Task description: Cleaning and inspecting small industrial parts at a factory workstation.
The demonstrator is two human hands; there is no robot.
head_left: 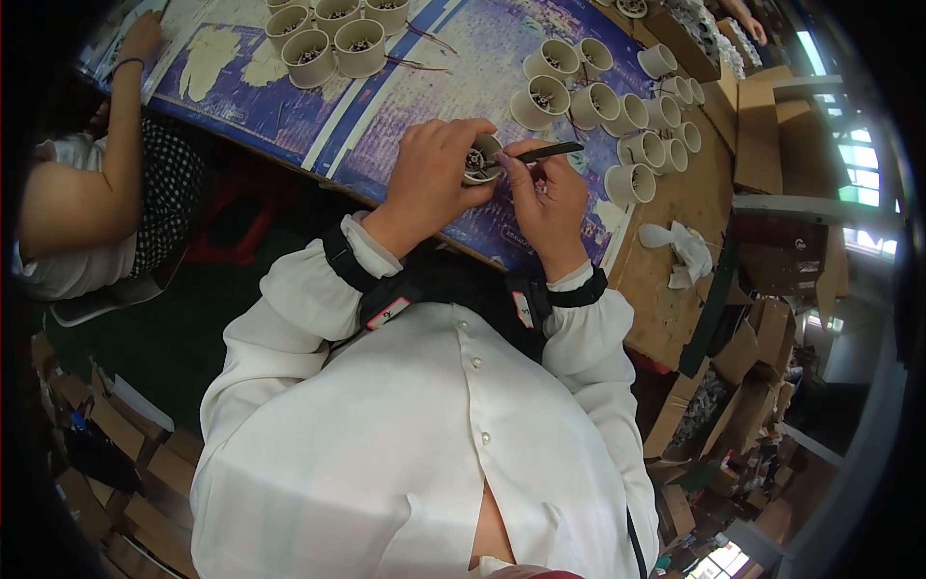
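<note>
My left hand [434, 177] is wrapped round a white cup-shaped housing [479, 174], which is tipped so that its open mouth faces up toward me. Inside it sits a round metal part, partly covered by fingers. Between the thumb and fingers of my right hand [550, 198] is a slim black tool, apparently tweezers [550, 152]. Its far end sticks out to the right, while its working tip reaches toward the housing's mouth. Whether that tip touches the metal part I cannot tell.
Several similar white housings [538, 103] stand at the right of the blue-covered table [424, 101]. More housings [307, 60], some with trailing wires, are grouped at the far left. A crumpled white cloth or bag [687, 253] lies right. Another person's arm [123, 154] is at left; cardboard boxes [757, 357] crowd the right.
</note>
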